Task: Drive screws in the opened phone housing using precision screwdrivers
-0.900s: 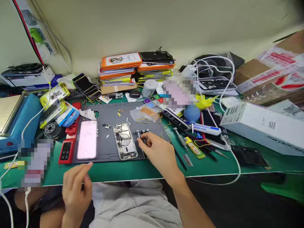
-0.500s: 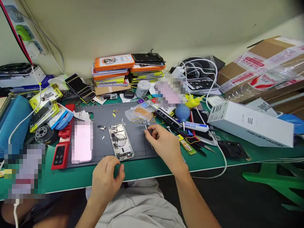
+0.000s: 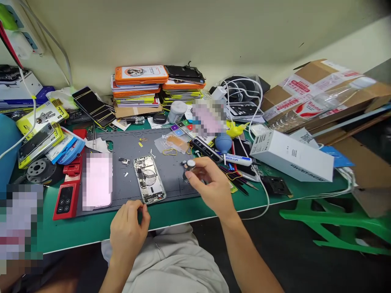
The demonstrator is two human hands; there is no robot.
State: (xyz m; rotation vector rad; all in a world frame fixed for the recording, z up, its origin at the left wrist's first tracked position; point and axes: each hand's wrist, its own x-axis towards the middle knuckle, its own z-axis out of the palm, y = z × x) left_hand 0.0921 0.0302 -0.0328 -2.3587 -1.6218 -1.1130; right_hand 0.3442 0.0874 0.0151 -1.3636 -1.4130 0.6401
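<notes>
Open phone (image 3: 152, 185) lies face up on the dark mat (image 3: 122, 189), inner parts exposed, between the two hands. Its long axis runs away from the person, the far end leaning left and the near end right, toward the mat's front edge. Left hand (image 3: 130, 224) is the nearer: it sits at the front of the green bench (image 3: 76, 234), thumb and forefinger just beside the phone's near left corner; contact cannot be told from this angle. Its fingers are loosely curled, nothing visible in them, though the palm faces away and is hidden. Right hand (image 3: 214, 185) is farther off, to the right of the phone, with bare mat between. Its thumb and forefinger appear closed on a small screwdriver (image 3: 191, 163), the pale round cap showing at the fingertips; the lower part is hard to make out, so whether the tip clears the mat is uncertain. Key relation, as judged: from the right hand the phone lies leftward, about level with the fingers and at a slant to them; from the left hand it lies straight ahead and slightly right, near end first.
</notes>
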